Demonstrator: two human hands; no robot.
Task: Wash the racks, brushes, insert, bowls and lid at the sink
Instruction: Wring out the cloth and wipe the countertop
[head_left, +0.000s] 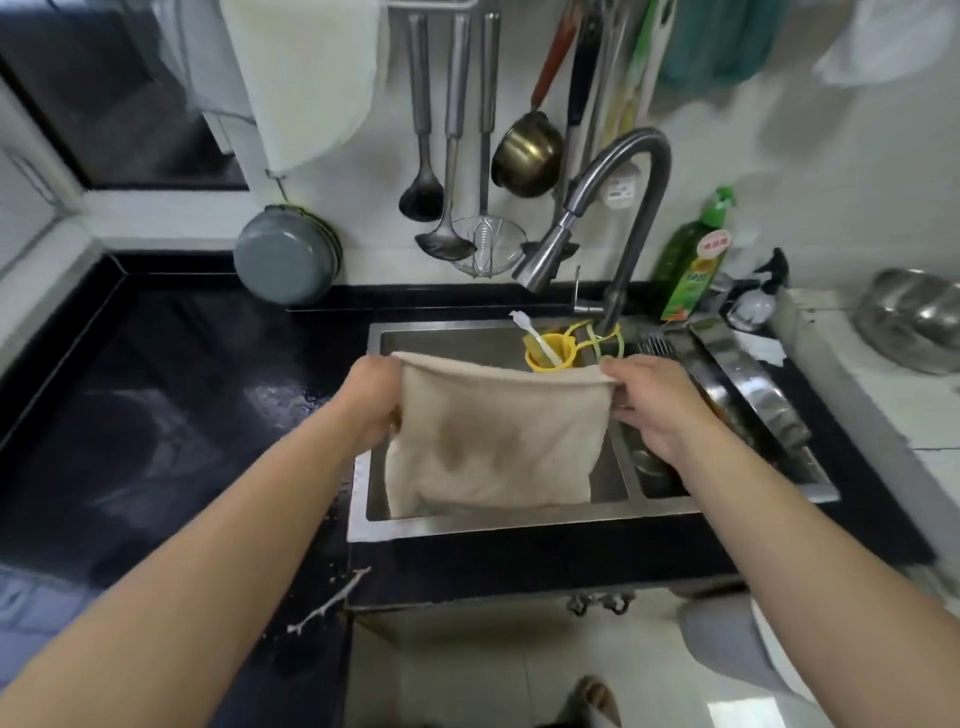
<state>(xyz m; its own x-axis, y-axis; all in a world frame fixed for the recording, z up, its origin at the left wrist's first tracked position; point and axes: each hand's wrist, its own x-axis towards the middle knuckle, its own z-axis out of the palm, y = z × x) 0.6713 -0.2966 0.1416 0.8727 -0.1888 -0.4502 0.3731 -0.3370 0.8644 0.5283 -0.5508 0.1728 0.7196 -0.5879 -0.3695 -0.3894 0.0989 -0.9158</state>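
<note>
Black bench (182, 389) surrounds the sink (467, 525); over it, left hand (371, 402) and right hand (657, 405) pinch a stained cloth's (498, 441) top corners, fingers clamped. Keep it taut and low (drips fall in the sink). Brush (535, 338) stands behind the cloth.

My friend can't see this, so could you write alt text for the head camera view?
Both hands, left hand and right hand, hold a stained beige cloth stretched over a steel sink, below a faucet.
</note>
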